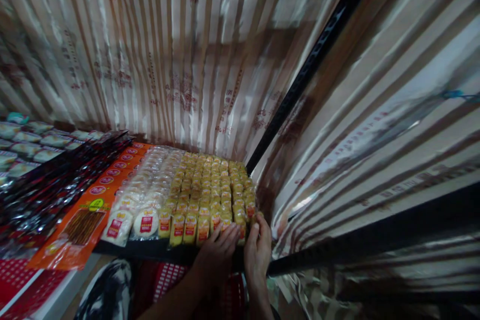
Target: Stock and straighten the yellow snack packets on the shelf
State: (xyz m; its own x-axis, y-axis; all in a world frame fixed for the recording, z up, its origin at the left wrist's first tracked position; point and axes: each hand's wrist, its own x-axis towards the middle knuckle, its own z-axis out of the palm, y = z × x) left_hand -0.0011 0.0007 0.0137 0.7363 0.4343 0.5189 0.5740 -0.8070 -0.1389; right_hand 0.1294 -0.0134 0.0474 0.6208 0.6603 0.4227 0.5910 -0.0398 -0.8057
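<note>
Rows of small yellow wrapped snack cakes with red and orange labels stand packed together on a dark shelf. My left hand lies against the front faces of the nearest packets, fingers stretched out and side by side. At the right front corner of the block, my right hand rests along the end packets with its fingers extended. Both hands touch the packets, and neither is wrapped round one. Left of the yellow rows are clear-wrapped round white cakes with red labels.
Farther left lie an orange snack packet, dark shiny packets and white wrapped items. A black shelf post rises at the back corner. Striped sheeting hangs behind and to the right. A red basket is below the shelf.
</note>
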